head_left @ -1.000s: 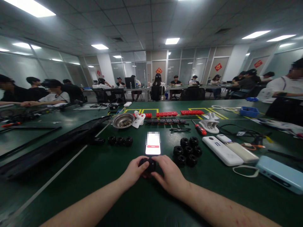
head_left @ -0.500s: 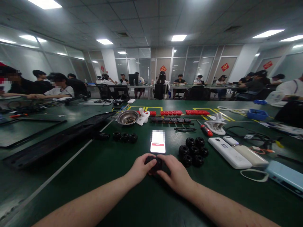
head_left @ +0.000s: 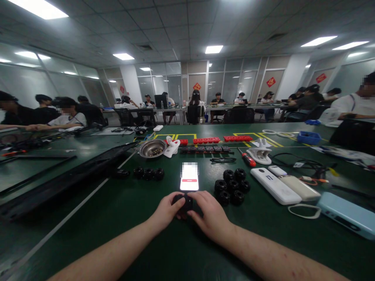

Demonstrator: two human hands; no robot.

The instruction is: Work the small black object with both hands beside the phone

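Observation:
Just in front of a lit phone (head_left: 190, 184), my left hand (head_left: 166, 210) grips a black round part (head_left: 186, 202), its thumb lying across the top. My right hand (head_left: 212, 214) curls around the other side of the same part, fingertips over its far edge and thumb nearer me. Much of the part is hidden by my fingers. A cluster of similar black wheel-like parts (head_left: 233, 185) sits to the right of my right hand. Several more black round parts (head_left: 149, 173) stand in a row to the left of the phone.
A metal bowl of small pieces (head_left: 152, 149) stands beyond the left row. Red strips (head_left: 206, 140) and a dark strip (head_left: 205, 150) lie farther back. A screwdriver (head_left: 248, 160), white power bank (head_left: 275, 186) and blue device (head_left: 345, 214) are at right; a long black panel (head_left: 73, 175) at left.
The whole scene has shifted slightly left as the camera view turned. Both hands keep their hold on the black round part, with hardly any change in finger position.

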